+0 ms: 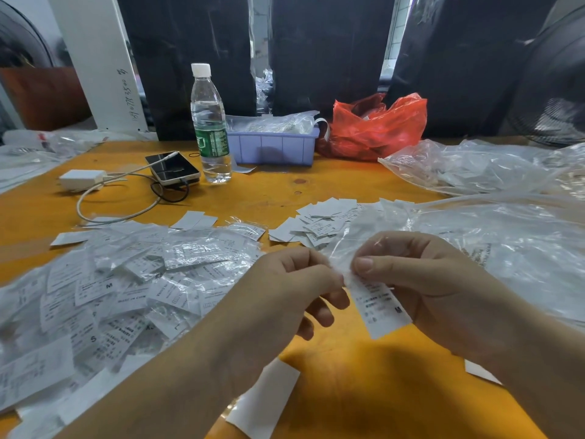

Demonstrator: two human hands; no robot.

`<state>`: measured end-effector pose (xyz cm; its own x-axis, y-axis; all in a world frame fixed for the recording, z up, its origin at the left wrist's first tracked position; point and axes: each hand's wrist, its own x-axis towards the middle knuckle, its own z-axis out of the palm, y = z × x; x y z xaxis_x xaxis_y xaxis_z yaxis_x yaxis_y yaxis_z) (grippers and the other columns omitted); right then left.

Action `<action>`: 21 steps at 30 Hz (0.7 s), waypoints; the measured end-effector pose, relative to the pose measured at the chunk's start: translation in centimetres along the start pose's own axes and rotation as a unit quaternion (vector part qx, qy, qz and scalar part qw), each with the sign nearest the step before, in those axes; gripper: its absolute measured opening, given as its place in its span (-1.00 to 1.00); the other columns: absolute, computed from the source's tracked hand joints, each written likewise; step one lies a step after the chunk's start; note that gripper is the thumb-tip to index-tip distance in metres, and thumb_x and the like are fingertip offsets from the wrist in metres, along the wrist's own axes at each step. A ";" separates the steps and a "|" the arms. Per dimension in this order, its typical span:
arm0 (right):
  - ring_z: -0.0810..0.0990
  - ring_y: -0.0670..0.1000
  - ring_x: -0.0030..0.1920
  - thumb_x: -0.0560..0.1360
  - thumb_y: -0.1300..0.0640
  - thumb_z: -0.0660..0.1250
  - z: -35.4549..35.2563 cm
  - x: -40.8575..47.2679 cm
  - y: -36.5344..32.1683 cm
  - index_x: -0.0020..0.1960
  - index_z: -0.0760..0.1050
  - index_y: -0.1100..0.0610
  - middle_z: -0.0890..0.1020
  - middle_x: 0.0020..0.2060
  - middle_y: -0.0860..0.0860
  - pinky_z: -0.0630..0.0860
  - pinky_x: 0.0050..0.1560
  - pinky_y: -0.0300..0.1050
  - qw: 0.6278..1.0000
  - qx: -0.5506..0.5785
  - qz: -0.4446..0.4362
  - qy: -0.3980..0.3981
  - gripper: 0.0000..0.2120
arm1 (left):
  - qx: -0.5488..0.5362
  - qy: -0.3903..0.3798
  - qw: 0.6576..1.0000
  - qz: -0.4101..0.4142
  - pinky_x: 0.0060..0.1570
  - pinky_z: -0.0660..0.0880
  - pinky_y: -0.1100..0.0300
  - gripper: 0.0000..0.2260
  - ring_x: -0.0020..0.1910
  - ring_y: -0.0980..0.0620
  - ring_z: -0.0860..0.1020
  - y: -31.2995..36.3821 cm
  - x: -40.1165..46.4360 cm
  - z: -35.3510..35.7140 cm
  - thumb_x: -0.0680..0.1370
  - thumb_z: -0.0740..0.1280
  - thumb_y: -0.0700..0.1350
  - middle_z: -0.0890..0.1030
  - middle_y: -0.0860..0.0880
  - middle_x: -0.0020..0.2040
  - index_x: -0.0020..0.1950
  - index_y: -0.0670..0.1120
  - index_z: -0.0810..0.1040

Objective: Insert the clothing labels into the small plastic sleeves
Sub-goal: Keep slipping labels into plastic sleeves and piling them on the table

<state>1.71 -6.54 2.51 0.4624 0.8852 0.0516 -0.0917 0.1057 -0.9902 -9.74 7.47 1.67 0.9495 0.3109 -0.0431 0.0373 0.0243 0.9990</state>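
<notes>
Looking down over the orange table (259, 198), I see both hands raised just above its near edge, meeting at the middle. My right hand (421, 280) pinches a white clothing label (381, 307) between thumb and forefinger near its top; the label hangs down and to the right, an M printed near its lower end. My left hand (294, 286) has thumb and fingertips curled together at the label's upper end, where a small clear plastic sleeve (343, 248) rises between the two hands. I think the left fingers grip the sleeve's mouth, though the film is too glassy to be sure how far the label sits inside. To the left lies a wide heap of sleeved labels (104, 289), and beyond the hands a smaller pile of bare labels (319, 223). A blank white strip (266, 400) lies under my left forearm. Farther back stand a water bottle (209, 125), a phone (172, 167) with a charger (82, 179), a lilac tray (272, 145), and a red plastic bag (376, 128); crumpled clear bags (493, 229) spread over the right.
</notes>
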 end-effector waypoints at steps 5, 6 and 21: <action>0.63 0.13 -0.20 0.34 0.17 0.41 -0.2 0.1 0.2 -0.19 0.60 0.22 0.63 -0.22 0.23 0.53 -0.28 -0.17 0.999 -0.027 0.012 0.024 -0.89 | 0.003 0.026 0.999 0.019 -0.51 0.40 0.27 -0.79 -0.48 0.08 0.49 0.0 -0.1 -0.1 0.43 0.37 -0.22 0.62 -0.07 -0.37 -0.38 0.02 0.59; 0.62 0.09 -0.22 0.33 0.16 0.42 -0.2 0.1 0.2 -0.20 0.61 0.20 0.63 -0.25 0.18 0.52 -0.30 -0.17 0.999 -0.026 0.013 0.029 -0.89 | -0.006 0.039 0.999 0.024 -0.52 0.40 0.26 -0.79 -0.49 0.07 0.48 0.1 -0.1 -0.1 0.44 0.38 -0.26 0.62 -0.09 -0.37 -0.36 -0.02 0.60; 0.56 0.03 -0.29 0.31 0.19 0.41 -0.4 0.1 0.2 -0.25 0.62 0.23 0.63 -0.28 0.14 0.50 -0.36 -0.24 0.997 -0.053 -0.006 0.059 -0.90 | 0.001 0.052 0.999 -0.001 -0.49 0.40 0.23 -0.76 -0.40 0.03 0.54 0.1 0.1 -0.9 0.29 0.31 -0.06 0.64 -0.10 -0.27 -0.17 -0.17 0.63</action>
<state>2.06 -6.58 2.28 0.5632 0.8245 0.0545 0.0058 0.0620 -0.9981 -9.88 8.35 1.70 0.9120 0.4076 -0.0466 0.0404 0.0238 0.9989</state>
